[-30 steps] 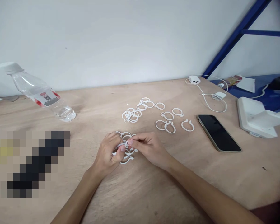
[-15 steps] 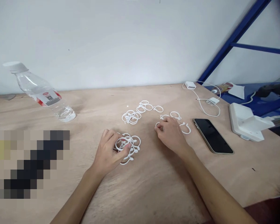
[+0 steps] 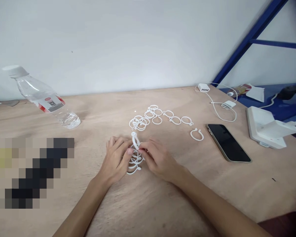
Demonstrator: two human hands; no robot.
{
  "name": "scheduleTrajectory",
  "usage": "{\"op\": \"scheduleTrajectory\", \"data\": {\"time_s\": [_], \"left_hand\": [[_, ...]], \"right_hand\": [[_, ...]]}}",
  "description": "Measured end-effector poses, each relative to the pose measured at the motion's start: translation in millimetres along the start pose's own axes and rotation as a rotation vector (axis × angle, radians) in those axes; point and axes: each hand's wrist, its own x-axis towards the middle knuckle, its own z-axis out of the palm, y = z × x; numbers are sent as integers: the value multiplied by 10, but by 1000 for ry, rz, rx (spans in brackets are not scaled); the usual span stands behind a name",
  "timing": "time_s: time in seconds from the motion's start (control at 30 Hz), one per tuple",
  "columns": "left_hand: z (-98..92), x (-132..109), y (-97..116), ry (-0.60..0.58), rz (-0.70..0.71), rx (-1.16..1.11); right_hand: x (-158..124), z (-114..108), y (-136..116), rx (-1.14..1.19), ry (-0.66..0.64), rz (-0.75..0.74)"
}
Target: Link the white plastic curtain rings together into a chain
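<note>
My left hand (image 3: 115, 160) grips a bunch of linked white plastic rings (image 3: 135, 163) near the middle of the wooden table (image 3: 162, 197). My right hand (image 3: 158, 159) pinches a single white ring (image 3: 135, 140) that stands upright just above the bunch, its fingertips meeting those of my left hand. More loose white rings (image 3: 140, 122) lie in a cluster and a row behind the hands. One open ring (image 3: 196, 134) lies alone to the right.
A tilted clear water bottle (image 3: 43, 97) stands at the back left. A black phone (image 3: 228, 142) lies to the right, with a white charger and cable (image 3: 222, 107) behind it and a white device (image 3: 266, 126) at the right edge. A blurred patch covers the left front.
My right hand reached out to the loose rings at the right, took one, and came back to the bunch in my left hand. Fewer rings lie at the right now.
</note>
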Motion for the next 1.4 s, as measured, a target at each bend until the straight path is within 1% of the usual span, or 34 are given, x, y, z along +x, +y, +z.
{"op": "scheduleTrajectory", "data": {"time_s": [0.1,0.2,0.3,0.4,0.5,0.6,0.67,0.77,0.83,0.9,1.03,1.17,1.23,1.33,1.4], "left_hand": [[-11,3,9,-25,12,-46],[-27,4,23,-7,7,-86],[-31,4,20,22,-25,-106],[-15,3,4,60,-70,-101],[5,4,-3,141,-73,-66],[13,9,10,232,29,29],[16,13,23,272,140,114],[24,14,35,327,283,210],[30,11,39,358,325,251],[31,5,41,371,329,266],[5,-9,49,312,290,202],[-25,-14,44,246,150,76],[-31,-10,38,158,113,17],[-27,1,34,7,108,-47],[-20,10,34,-32,98,-67]], "right_hand": [[5,60,-49,-7,-34,-94],[5,102,-40,-24,-62,-143],[7,116,-22,-22,-64,-152],[13,97,-15,13,-46,-121],[22,54,-16,92,30,-5],[33,19,-28,191,115,182],[40,14,-42,270,115,323],[51,28,-63,396,78,518],[59,37,-66,468,65,606],[68,34,-60,528,58,655],[84,-1,-37,599,48,662],[83,-20,-45,603,14,596],[75,-15,-56,594,2,580],[59,5,-67,574,-17,575],[50,24,-70,569,-28,571]]}}
